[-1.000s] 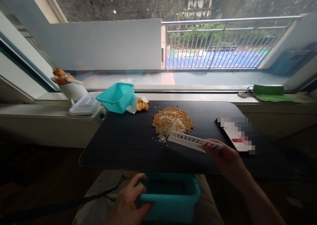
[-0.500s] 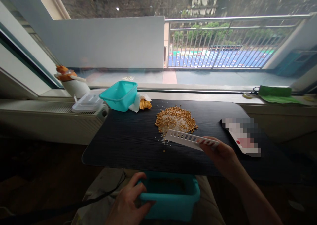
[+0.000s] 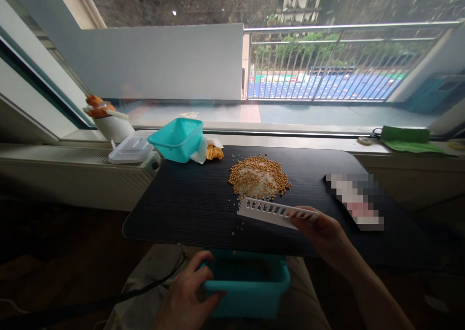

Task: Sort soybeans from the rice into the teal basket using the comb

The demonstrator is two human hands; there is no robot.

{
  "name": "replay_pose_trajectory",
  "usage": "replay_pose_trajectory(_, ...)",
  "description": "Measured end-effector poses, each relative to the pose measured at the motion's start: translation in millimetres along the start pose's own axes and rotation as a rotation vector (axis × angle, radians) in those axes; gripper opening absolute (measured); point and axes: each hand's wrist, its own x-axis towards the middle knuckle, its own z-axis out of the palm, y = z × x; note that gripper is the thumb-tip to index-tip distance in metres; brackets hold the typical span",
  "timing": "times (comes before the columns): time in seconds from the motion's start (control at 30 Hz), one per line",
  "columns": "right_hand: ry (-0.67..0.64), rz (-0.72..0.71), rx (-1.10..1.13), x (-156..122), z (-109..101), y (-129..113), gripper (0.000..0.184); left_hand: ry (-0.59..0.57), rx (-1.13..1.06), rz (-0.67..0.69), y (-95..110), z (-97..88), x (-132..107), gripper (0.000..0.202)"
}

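Observation:
On the dark table (image 3: 174,206) lies a pile of yellow-brown beans (image 3: 259,175), with white grains like rice heaped on its near side. My right hand (image 3: 316,228) is closed on the right end of a white slotted plastic strip (image 3: 269,212), whose left end is at the near edge of the pile. A few loose grains and single beans lie left of and below the strip. Below the table's front edge, my left hand (image 3: 194,289) grips the left rim of a turquoise plastic tub (image 3: 250,287). The inside of this tub is dark, and its contents are hard to make out.
A second turquoise tub (image 3: 178,138) stands at the table's back left, beside crumpled tissue and a yellow-brown crumpled piece (image 3: 214,151). A clear plastic lid (image 3: 131,148) rests on the radiator. To the right is a blurred flat item (image 3: 354,201). A green cloth (image 3: 405,138) lies on the sill.
My right hand has drawn the slotted strip slightly towards me, away from the pile. A bean has shifted nearer the table's front edge. My left hand stays on the tub.

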Motion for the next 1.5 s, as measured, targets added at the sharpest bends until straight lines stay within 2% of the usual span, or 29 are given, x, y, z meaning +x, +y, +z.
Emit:
replay_pose_trajectory(0.27, -0.166, 0.011, -0.021, -16.0, 20.8, -21.3, 0.024, 0.011, 0.032, 0.034, -4.6, 0.0, -1.9, 0.01)
replay_pose_trajectory(0.33, -0.236, 0.03, -0.029, -22.7, 18.5, -24.9, 0.024, 0.03, 0.033, 0.062, -6.3, 0.6, -2.6, 0.01)
replay_pose_trajectory(0.4, -0.253, 0.037, -0.037, -28.5, 8.4, -23.0, 0.024, 0.047, 0.037, 0.085, -7.2, 2.1, -3.1, 0.012)
replay_pose_trajectory(0.47, -0.154, 0.028, -0.045, -31.5, -8.7, -15.1, 0.024, 0.051, 0.048, 0.09, -5.7, 4.3, -3.1, 0.014)
replay_pose_trajectory(0.57, 0.133, 0.005, -0.102, -27.7, -40.2, 2.7, 0.024, 0.022, 0.056, 0.084, 3.2, 9.2, -0.9, 0.014)
replay_pose_trajectory(0.67, 0.429, 0.016, -0.249, -14.7, -66.7, 19.2, 0.025, -0.023, 0.032, 0.099, 16.5, 16.7, 4.6, 0.017)
replay_pose_trajectory(0.73, 0.495, 0.003, -0.291, -4.4, -77.9, 27.3, 0.025, -0.051, 0.009, 0.135, 24.1, 23.4, 9.3, 0.018)
replay_pose_trajectory(0.83, 0.488, 0.006, -0.26, 6.7, -85.5, 35.2, 0.023, -0.072, -0.008, 0.196, 31.5, 34.1, 15.9, 0.02)
replay_pose_trajectory(1.0, 0.454, 0.01, -0.231, 9.9, -85.6, 41.6, 0.021, -0.065, 0.005, 0.247, 37.7, 43.4, 20.5, 0.02)
replay_pose_trajectory(1.17, 0.395, -0.036, -0.165, 6.9, -85.1, 43.9, 0.023, -0.06, -0.003, 0.228, 41.1, 43.3, 20.2, 0.019)
replay_pose_trajectory(1.3, 0.333, -0.008, -0.108, -0.2, -88.2, 38.8, 0.023, -0.083, 0.009, 0.227, 41.7, 42.4, 20.1, 0.018)
replay_pose_trajectory(1.5, 0.312, 0.02, -0.05, -10.1, -87.6, 31.1, 0.031, -0.099, -0.023, 0.185, 46.4, 38.1, 20.7, 0.017)
